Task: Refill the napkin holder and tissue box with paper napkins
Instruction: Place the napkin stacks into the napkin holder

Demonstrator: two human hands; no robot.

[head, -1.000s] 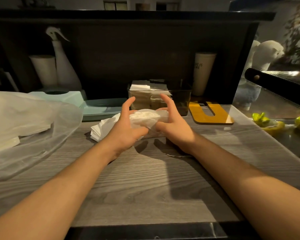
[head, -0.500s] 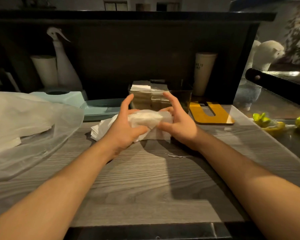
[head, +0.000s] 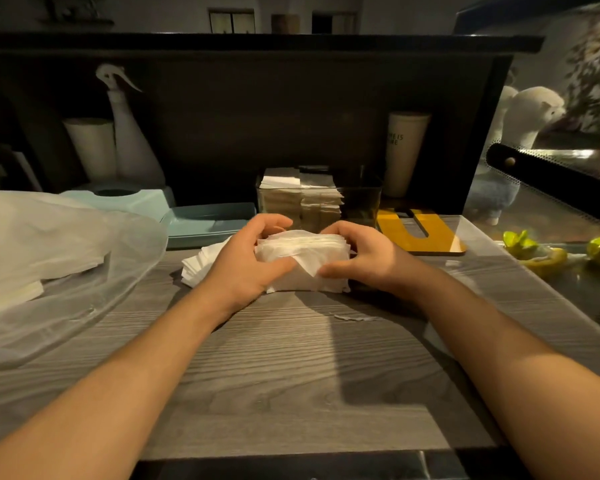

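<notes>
Two hands clasp one soft white stack of paper napkins (head: 302,252) on a grey wood-grain counter (head: 291,375).

Left hand (head: 246,261) and right hand (head: 364,258) curl their fingers round the stack's ends, thumbs in front on a loose folded corner. Just behind stands a clear napkin holder (head: 317,202), partly filled; left lie more napkins (head: 205,265), a crinkled plastic bag (head: 56,265) and a pale blue tissue box (head: 132,199). Dim dark shelving backs it.

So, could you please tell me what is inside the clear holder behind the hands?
The clear holder has white napkins stacked in its left part; its right part looks dark. The hands cover its lower front.
</notes>
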